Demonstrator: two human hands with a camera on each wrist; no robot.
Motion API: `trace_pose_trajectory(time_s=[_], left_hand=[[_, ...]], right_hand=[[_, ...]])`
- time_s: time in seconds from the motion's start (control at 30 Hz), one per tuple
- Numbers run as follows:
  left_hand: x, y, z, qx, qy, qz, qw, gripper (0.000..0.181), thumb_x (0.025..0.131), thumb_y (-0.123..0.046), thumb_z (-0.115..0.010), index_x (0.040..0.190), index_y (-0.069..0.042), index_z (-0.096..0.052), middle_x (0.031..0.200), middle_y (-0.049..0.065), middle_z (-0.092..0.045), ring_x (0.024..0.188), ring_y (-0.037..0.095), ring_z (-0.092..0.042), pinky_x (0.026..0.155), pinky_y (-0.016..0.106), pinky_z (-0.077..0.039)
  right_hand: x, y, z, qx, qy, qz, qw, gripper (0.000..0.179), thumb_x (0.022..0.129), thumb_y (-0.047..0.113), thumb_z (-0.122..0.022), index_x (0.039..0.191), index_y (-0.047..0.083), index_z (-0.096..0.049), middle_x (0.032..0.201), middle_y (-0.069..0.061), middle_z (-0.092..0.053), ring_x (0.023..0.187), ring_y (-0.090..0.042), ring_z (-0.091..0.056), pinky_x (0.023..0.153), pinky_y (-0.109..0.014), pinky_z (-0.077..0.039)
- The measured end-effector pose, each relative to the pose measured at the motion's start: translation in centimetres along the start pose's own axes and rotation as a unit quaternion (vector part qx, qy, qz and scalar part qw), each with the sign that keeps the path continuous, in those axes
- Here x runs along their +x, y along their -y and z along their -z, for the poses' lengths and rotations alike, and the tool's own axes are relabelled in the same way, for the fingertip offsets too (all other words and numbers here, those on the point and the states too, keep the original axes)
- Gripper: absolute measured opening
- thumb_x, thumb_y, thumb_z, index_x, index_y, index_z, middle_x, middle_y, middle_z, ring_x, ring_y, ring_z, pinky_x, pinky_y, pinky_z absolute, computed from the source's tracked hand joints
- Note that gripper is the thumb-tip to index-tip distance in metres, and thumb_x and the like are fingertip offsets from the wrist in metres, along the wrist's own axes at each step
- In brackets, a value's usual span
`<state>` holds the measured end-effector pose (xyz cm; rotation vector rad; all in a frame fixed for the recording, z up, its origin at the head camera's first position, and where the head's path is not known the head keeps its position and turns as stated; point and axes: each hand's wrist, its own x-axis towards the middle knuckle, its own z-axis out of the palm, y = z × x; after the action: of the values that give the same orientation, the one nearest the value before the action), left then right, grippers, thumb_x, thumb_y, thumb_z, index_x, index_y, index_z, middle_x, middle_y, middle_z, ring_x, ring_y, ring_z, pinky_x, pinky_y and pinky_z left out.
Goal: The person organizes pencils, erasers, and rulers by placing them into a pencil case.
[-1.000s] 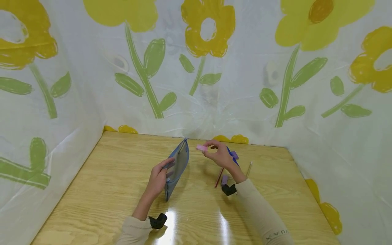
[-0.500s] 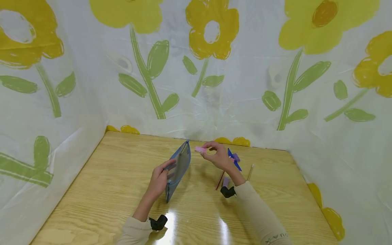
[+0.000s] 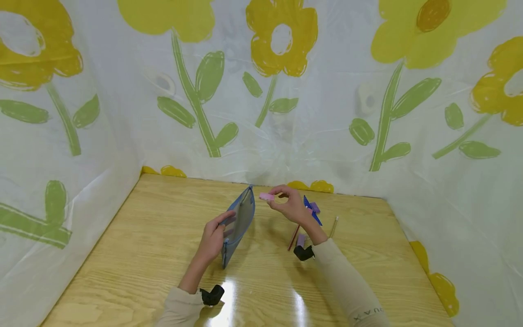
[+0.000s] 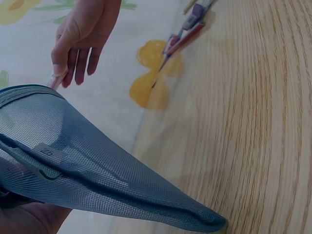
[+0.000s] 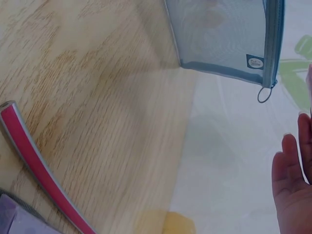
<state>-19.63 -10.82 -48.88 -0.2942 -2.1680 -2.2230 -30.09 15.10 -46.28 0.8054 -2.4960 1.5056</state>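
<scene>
My left hand (image 3: 212, 238) grips a blue mesh zip pouch (image 3: 244, 218) by its near-left side, above the table. The pouch stands on edge with its mouth gaping, and fingers show at the opening. In the left wrist view the mesh pouch (image 4: 107, 151) covers much of that hand. Between thumb and fingertips, my right hand (image 3: 292, 206) pinches a small pink eraser (image 3: 267, 196) just right of the pouch's far end. The right wrist view shows the pouch's zip pull (image 5: 264, 95) and part of the right hand (image 5: 295, 190); the eraser is mostly out of that frame.
Under and beside the right forearm lie a blue set square (image 3: 318, 220), a purple block (image 3: 315, 207), a red pencil (image 3: 293, 237), a lilac block (image 3: 301, 240) and a pale pencil (image 3: 334, 226). Flower-printed sheeting (image 3: 327, 113) closes off the wooden table (image 3: 122, 254) at back and sides.
The pink eraser in the right hand has come slightly closer to the pouch. The left hand keeps its grip, and the head view has shifted a little.
</scene>
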Motion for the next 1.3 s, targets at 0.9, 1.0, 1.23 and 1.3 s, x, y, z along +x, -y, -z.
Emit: trace_pose_trajectory(time_s=[0.9, 1.0, 1.23, 1.3], left_hand=[[-0.3, 0.1, -0.1, 0.002, -0.003, 0.003, 1.0, 0.052, 0.099, 0.01, -0.019, 0.145, 0.015, -0.043, 0.151, 0.033, -0.043, 0.139, 0.048, -0.044, 0.11, 0.062, -0.045], [-0.2, 0.1, -0.1, 0.002, -0.003, 0.0, 1.0, 0.051, 0.099, 0.01, -0.02, 0.145, 0.015, -0.043, 0.15, 0.034, -0.043, 0.138, 0.049, -0.045, 0.11, 0.062, -0.045], [0.0, 0.1, 0.1, 0.004, -0.009, 0.001, 1.0, 0.051, 0.1, 0.009, -0.02, 0.145, 0.013, -0.045, 0.149, 0.033, -0.044, 0.138, 0.048, -0.046, 0.109, 0.062, -0.045], [0.0, 0.1, 0.1, 0.004, -0.009, 0.0, 1.0, 0.051, 0.1, 0.009, -0.02, 0.144, 0.013, -0.045, 0.149, 0.033, -0.044, 0.138, 0.048, -0.046, 0.109, 0.062, -0.045]], right_hand=[[3.3, -0.3, -2.3, -0.056, 0.044, 0.03, 0.997, 0.016, 0.088, 0.011, -0.076, 0.104, 0.008, -0.075, 0.11, -0.01, -0.072, 0.104, -0.032, -0.064, 0.093, -0.063, -0.051], [3.6, -0.1, -2.5, -0.067, 0.046, 0.039, 0.9959, 0.016, 0.089, 0.01, -0.076, 0.104, 0.007, -0.075, 0.11, -0.011, -0.072, 0.104, -0.034, -0.064, 0.092, -0.062, -0.052], [4.2, 0.1, -2.6, -0.078, 0.045, 0.033, 0.9954, 0.018, 0.089, 0.011, -0.076, 0.107, 0.006, -0.075, 0.113, -0.011, -0.071, 0.108, -0.039, -0.063, 0.092, -0.058, -0.053], [4.3, 0.2, -2.7, -0.081, 0.047, 0.028, 0.9952, 0.019, 0.089, 0.011, -0.076, 0.107, 0.006, -0.075, 0.113, -0.011, -0.071, 0.109, -0.039, -0.063, 0.091, -0.055, -0.054]])
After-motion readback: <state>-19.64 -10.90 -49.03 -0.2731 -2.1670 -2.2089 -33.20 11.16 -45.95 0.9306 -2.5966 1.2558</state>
